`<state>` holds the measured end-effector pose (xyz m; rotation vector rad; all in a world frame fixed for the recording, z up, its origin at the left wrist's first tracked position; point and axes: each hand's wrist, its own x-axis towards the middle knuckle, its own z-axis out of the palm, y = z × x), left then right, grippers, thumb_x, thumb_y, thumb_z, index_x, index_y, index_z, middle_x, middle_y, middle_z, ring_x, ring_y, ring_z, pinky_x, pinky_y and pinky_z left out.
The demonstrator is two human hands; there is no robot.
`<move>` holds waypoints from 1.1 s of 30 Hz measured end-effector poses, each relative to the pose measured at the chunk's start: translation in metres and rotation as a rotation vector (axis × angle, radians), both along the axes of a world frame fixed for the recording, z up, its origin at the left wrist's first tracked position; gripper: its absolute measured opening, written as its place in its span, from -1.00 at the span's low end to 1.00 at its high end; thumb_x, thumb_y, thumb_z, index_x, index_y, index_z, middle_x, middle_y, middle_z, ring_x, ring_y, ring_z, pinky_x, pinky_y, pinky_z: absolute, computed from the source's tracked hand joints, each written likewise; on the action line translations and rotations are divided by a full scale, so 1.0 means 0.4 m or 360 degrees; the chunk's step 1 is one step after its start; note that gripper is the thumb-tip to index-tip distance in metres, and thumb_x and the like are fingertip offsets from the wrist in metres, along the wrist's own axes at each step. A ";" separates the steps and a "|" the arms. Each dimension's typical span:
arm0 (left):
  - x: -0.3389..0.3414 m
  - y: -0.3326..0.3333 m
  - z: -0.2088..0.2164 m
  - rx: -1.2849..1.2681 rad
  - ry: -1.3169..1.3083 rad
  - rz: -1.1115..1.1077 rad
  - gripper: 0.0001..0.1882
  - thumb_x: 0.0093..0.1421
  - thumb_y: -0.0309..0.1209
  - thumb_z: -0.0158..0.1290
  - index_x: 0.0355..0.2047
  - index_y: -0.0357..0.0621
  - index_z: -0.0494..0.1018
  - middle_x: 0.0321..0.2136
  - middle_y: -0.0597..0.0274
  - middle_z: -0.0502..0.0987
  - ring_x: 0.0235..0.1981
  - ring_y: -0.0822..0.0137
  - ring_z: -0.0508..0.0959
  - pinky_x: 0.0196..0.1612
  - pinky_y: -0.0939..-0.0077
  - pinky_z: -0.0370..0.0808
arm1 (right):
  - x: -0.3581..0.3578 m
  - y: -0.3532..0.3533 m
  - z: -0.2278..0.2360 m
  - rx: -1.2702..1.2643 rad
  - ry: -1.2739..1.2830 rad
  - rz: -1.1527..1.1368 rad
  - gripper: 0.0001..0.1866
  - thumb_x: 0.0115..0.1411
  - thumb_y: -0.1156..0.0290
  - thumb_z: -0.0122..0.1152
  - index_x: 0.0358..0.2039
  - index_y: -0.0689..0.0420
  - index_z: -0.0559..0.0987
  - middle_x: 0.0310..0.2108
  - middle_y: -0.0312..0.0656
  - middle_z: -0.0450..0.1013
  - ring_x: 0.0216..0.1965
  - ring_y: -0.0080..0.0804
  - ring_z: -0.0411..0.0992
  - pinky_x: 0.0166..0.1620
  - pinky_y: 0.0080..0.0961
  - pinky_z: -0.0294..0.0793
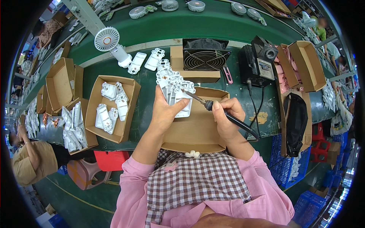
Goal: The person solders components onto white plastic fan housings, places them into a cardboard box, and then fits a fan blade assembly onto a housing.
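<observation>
My left hand (162,112) grips a small bunch of white plastic housings (170,81), its thumb laid across the front. Small metal or wired parts show inside them, too fine to make out. My right hand (227,117) is closed round the black handle of a soldering iron (242,124). The iron's tip points left and reaches the upper right part of the housings; whether it touches cannot be told. Beneath both hands lies a shallow cardboard box (194,142). A black soldering station (259,66) stands to the right, with a cable hanging from its front.
Left, a cardboard box (90,123) holds several white housings. A white handheld fan (114,45) stands behind it, near two loose white shells (137,63). A black fan with a grille (205,60) stands ahead, beside a pink cutter (227,75). A green conveyor (213,26) runs behind.
</observation>
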<state>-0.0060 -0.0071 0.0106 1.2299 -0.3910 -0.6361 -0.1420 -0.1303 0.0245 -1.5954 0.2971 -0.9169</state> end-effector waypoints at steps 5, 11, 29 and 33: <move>0.001 0.003 0.001 -0.0010 0.0022 -0.0025 -0.29 0.00 -0.59 0.23 0.09 -0.24 0.07 -0.08 0.08 0.41 -0.08 0.36 0.48 -0.07 0.49 0.48 | -0.002 0.000 -0.002 -0.0046 0.0002 0.0011 -0.83 0.17 0.60 0.12 -0.48 0.16 0.33 -0.63 -0.33 0.31 -0.67 -0.74 0.17 -0.59 -0.75 0.15; -0.007 -0.003 0.016 -0.0059 -0.0036 -0.0028 -0.24 -0.02 -0.58 0.24 0.11 -0.25 0.02 -0.08 0.08 0.39 -0.09 0.32 0.49 -0.07 0.48 0.49 | -0.017 -0.005 -0.014 0.0122 -0.0303 -0.0045 -0.85 0.21 0.49 0.08 -0.42 0.15 0.29 -0.63 -0.26 0.30 -0.71 -0.66 0.19 -0.64 -0.73 0.17; -0.008 0.008 0.010 0.0017 -0.0019 0.0101 -0.47 0.15 -0.57 -0.02 0.11 -0.11 0.07 -0.18 0.16 0.43 -0.40 0.48 0.52 -0.61 0.63 0.56 | -0.007 0.012 0.006 -0.0094 0.0026 -0.0056 -0.84 0.15 0.62 0.16 -0.51 0.19 0.37 -0.65 -0.33 0.35 -0.67 -0.74 0.23 -0.58 -0.74 0.19; -0.005 0.011 0.004 0.0022 -0.0068 0.0094 -0.46 0.14 -0.56 -0.02 0.11 -0.13 0.07 -0.18 0.16 0.43 -0.40 0.48 0.52 -0.60 0.64 0.56 | -0.011 0.008 0.001 -0.0050 0.0080 -0.0056 -0.84 0.11 0.56 0.25 -0.51 0.21 0.42 -0.60 -0.27 0.45 -0.59 -0.71 0.34 -0.53 -0.71 0.33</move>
